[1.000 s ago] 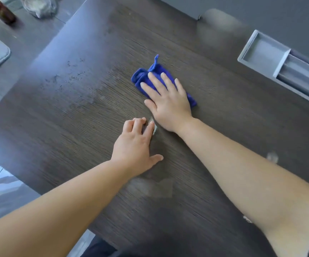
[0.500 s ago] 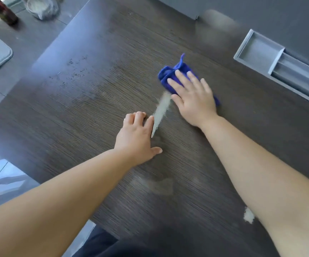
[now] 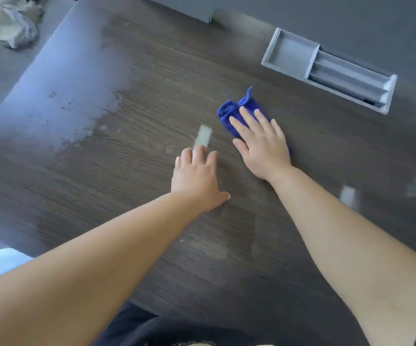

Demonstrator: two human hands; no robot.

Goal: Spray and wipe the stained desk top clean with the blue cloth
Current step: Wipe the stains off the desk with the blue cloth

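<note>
At frame centre: wiping, patches unreached

Presses blue cloth flat under spread right hand, right of centre; braces left hand, fingers straight, on worktop, fingertips at pale streak. Risks skipping that streak and upper-left speckled stain if swept too narrowly.

We see a dark brown wood-grain desk top — matt, filmy toward ten o'clock — a soft blue cloth, a smooth grey tray at one o'clock.

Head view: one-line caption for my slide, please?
Right hand presses the blue cloth flat on the dark desk top; left hand rests beside it.
</note>
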